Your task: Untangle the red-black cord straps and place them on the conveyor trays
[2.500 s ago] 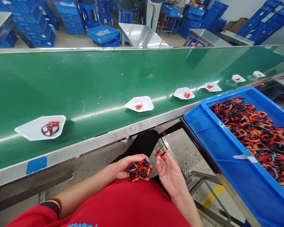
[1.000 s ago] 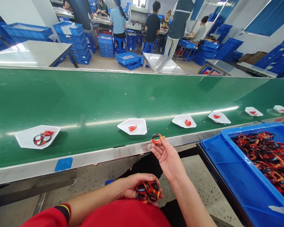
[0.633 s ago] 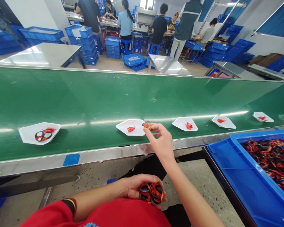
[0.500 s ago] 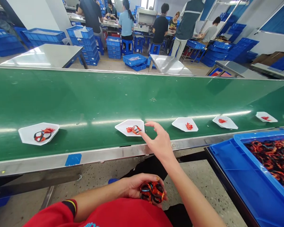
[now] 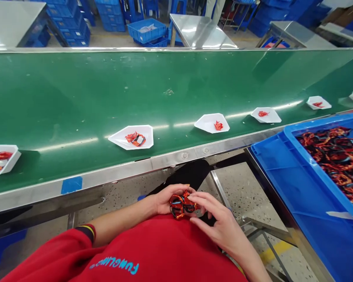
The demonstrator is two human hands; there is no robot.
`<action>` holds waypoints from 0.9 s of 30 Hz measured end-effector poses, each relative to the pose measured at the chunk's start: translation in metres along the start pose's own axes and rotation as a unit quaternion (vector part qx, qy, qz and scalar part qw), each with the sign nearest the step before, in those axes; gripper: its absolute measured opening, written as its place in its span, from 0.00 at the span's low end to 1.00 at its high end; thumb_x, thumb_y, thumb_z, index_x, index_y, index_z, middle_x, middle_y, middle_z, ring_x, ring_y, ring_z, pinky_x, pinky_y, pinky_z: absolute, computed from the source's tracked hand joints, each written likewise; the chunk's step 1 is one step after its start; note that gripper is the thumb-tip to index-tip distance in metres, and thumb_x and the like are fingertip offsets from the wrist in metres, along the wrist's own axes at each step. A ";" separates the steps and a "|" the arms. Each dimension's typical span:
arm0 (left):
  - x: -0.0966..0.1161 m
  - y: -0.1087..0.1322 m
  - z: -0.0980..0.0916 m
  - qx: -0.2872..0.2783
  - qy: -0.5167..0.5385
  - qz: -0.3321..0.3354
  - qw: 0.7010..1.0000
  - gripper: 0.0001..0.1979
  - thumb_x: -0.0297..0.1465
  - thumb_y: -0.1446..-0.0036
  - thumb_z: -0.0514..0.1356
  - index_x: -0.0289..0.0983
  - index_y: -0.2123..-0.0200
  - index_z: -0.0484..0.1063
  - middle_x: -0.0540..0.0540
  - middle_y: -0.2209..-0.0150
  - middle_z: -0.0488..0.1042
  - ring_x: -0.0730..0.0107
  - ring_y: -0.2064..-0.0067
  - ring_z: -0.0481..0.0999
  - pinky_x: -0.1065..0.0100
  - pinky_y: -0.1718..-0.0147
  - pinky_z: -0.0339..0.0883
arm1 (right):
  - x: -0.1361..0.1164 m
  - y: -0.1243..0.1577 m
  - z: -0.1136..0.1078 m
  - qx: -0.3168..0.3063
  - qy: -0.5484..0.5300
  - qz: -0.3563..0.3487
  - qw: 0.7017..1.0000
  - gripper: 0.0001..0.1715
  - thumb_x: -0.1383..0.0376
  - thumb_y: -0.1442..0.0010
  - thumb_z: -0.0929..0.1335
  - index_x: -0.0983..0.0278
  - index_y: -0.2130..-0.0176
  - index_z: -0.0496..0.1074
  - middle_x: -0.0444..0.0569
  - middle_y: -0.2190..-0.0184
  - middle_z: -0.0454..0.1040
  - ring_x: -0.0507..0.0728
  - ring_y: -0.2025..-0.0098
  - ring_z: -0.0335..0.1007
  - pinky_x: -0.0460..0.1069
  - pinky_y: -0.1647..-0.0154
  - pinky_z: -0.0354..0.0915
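Note:
Close to the red shirt, my left hand [image 5: 168, 199] holds a bunch of red and black ring-shaped pieces [image 5: 181, 204]. My right hand [image 5: 213, 213] reaches over from the right, its fingertips at the bunch; its thumb and fingers are apart. Beyond them, on the green belt [image 5: 106, 86], a white tray [image 5: 148, 132] carries a red and black ring piece and small red pieces. Another white tray [image 5: 207, 122] to its right has only small red pieces. At the left edge a cut-off white tray [image 5: 13, 162] also bears red pieces.
A blue bin [image 5: 291, 135] full of red and black pieces stands at the right. The belt's metal edge [image 5: 153, 155] runs between me and the trays. More white trays sit farther right. Steel tables [image 5: 200, 31] and blue crates [image 5: 147, 34] stand behind the belt.
My right hand has come back from the middle tray to the bunch in my left hand. The view has tilted down, and the trays appear farther left.

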State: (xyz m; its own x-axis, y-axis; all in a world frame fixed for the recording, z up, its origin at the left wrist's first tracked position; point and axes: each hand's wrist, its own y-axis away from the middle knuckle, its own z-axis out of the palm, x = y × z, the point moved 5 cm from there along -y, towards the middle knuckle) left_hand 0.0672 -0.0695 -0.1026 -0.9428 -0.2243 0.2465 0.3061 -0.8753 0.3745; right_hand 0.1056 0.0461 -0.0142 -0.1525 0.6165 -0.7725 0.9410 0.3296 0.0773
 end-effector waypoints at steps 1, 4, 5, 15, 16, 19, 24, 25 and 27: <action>0.000 0.001 0.001 0.001 0.000 0.005 1.000 0.13 0.36 0.43 0.55 0.32 0.62 0.72 0.44 0.67 0.74 0.66 0.66 0.75 0.67 0.69 0.71 | 0.001 -0.001 0.003 0.010 -0.003 -0.006 1.000 0.20 0.65 0.42 0.66 0.54 0.49 0.69 0.48 0.48 0.68 0.55 0.53 0.68 0.49 0.53 0.67; 0.002 0.003 0.004 0.005 0.003 0.015 1.000 0.11 0.34 0.44 0.56 0.33 0.62 0.72 0.45 0.68 0.74 0.67 0.67 0.75 0.65 0.68 0.72 | 0.007 -0.001 0.005 0.046 -0.059 0.010 0.997 0.12 0.64 0.40 0.65 0.58 0.56 0.73 0.49 0.55 0.72 0.53 0.60 0.71 0.46 0.60 0.68; 0.001 0.003 0.004 0.009 0.007 0.014 1.000 0.11 0.34 0.44 0.56 0.33 0.62 0.72 0.45 0.67 0.75 0.66 0.66 0.75 0.62 0.65 0.72 | 0.010 -0.001 0.004 0.061 -0.086 0.025 0.994 0.10 0.63 0.40 0.65 0.59 0.59 0.74 0.49 0.58 0.73 0.52 0.62 0.71 0.46 0.63 0.68; -0.004 0.001 0.004 0.006 -0.004 -0.003 1.000 0.14 0.34 0.43 0.54 0.33 0.57 0.72 0.38 0.56 0.76 0.53 0.54 0.75 0.51 0.57 0.68 | 0.041 0.011 0.005 0.202 -0.430 0.223 0.851 0.14 0.59 0.50 0.73 0.65 0.65 0.74 0.46 0.72 0.75 0.48 0.75 0.67 0.43 0.73 0.67; -0.003 0.001 0.004 0.004 -0.006 -0.001 1.000 0.14 0.34 0.43 0.54 0.33 0.56 0.71 0.38 0.56 0.76 0.53 0.53 0.75 0.51 0.57 0.68 | 0.042 0.010 0.007 0.212 -0.461 0.225 0.832 0.14 0.60 0.51 0.74 0.65 0.65 0.74 0.46 0.71 0.75 0.48 0.75 0.66 0.42 0.73 0.66; -0.004 0.003 0.005 -0.004 -0.008 -0.001 1.000 0.15 0.35 0.42 0.54 0.34 0.56 0.71 0.39 0.56 0.76 0.54 0.54 0.75 0.52 0.57 0.68 | 0.041 0.006 0.011 0.224 -0.546 0.233 0.773 0.14 0.62 0.53 0.75 0.66 0.65 0.74 0.45 0.71 0.74 0.46 0.75 0.66 0.40 0.75 0.66; -0.004 0.003 0.004 0.008 -0.011 0.000 1.000 0.14 0.34 0.41 0.53 0.33 0.57 0.71 0.39 0.57 0.76 0.58 0.57 0.76 0.54 0.58 0.70 | 0.038 0.001 0.016 0.213 -0.647 0.239 0.692 0.13 0.65 0.54 0.76 0.66 0.66 0.74 0.42 0.75 0.72 0.45 0.76 0.65 0.38 0.76 0.66; -0.004 0.003 0.005 0.010 -0.013 0.002 1.000 0.14 0.34 0.41 0.52 0.33 0.57 0.71 0.39 0.57 0.76 0.58 0.57 0.76 0.54 0.58 0.70 | 0.038 0.000 0.017 0.210 -0.661 0.241 0.679 0.13 0.66 0.53 0.75 0.66 0.66 0.74 0.41 0.76 0.71 0.45 0.76 0.66 0.37 0.76 0.67; -0.003 0.004 0.006 0.009 -0.019 0.007 1.000 0.14 0.34 0.41 0.52 0.32 0.58 0.72 0.39 0.58 0.75 0.58 0.57 0.76 0.54 0.58 0.70 | 0.040 0.000 0.019 0.211 -0.688 0.245 0.650 0.12 0.67 0.53 0.75 0.66 0.66 0.74 0.41 0.76 0.72 0.44 0.76 0.66 0.37 0.75 0.68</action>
State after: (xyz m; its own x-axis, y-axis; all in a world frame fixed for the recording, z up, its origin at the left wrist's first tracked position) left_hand 0.0720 -0.0695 -0.0966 -0.9326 -0.2206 0.2855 0.3227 -0.8639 0.3866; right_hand 0.1047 0.0576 -0.0573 0.3381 -0.7453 -0.5746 0.8181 -0.0691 0.5710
